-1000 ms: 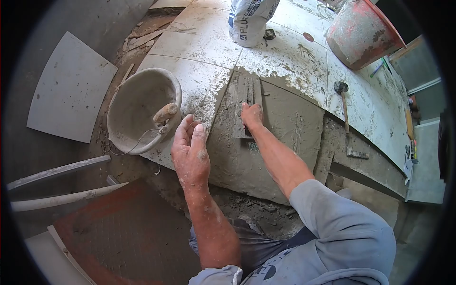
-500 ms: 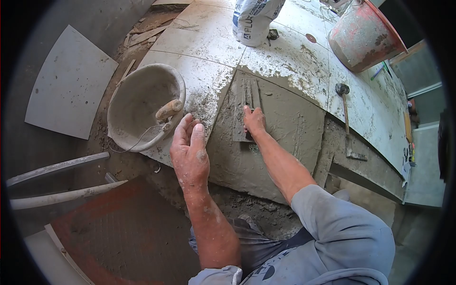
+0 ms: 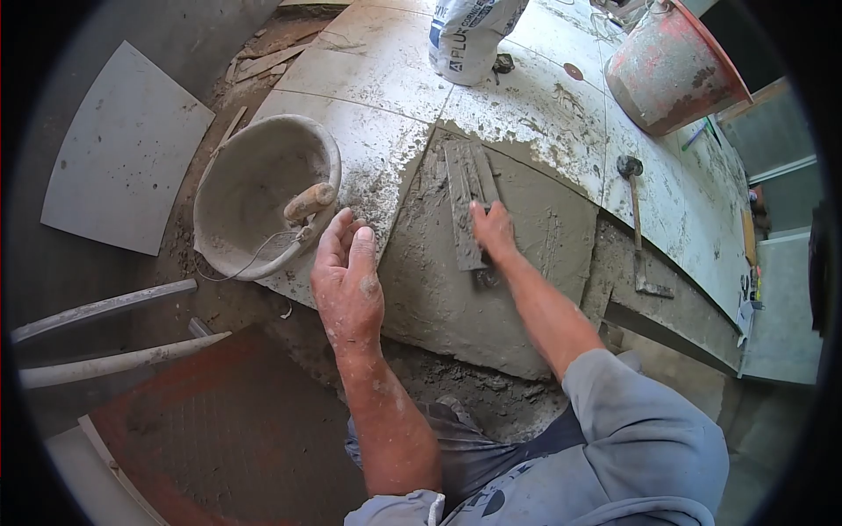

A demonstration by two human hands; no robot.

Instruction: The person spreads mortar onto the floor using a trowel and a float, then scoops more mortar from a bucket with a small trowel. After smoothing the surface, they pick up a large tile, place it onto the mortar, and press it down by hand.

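Note:
My right hand (image 3: 494, 231) is wrapped round the handle of a long flat trowel (image 3: 464, 193), whose blade rests on a patch of wet grey mortar (image 3: 544, 228). The blade tilts slightly, its far end near the back corner of the patch. Raised in the air, my left hand (image 3: 348, 276) holds nothing, its fingers partly curled and the thumb apart. Just left of it is a mortar-caked bucket (image 3: 254, 188), with a wooden-handled tool (image 3: 309, 202) leaning at its rim.
A printed bag (image 3: 465, 44) and a red bucket (image 3: 671, 70) stand on dirty white tiles (image 3: 360, 66). A mallet (image 3: 631, 167) and a hammer (image 3: 653, 287) lie right of the mortar. A loose tile (image 3: 123, 149) and a reddish board (image 3: 219, 430) are at the left.
The trowel in my right hand has moved to the right over the mortar and changed its angle. My left hand has stayed nearly in place.

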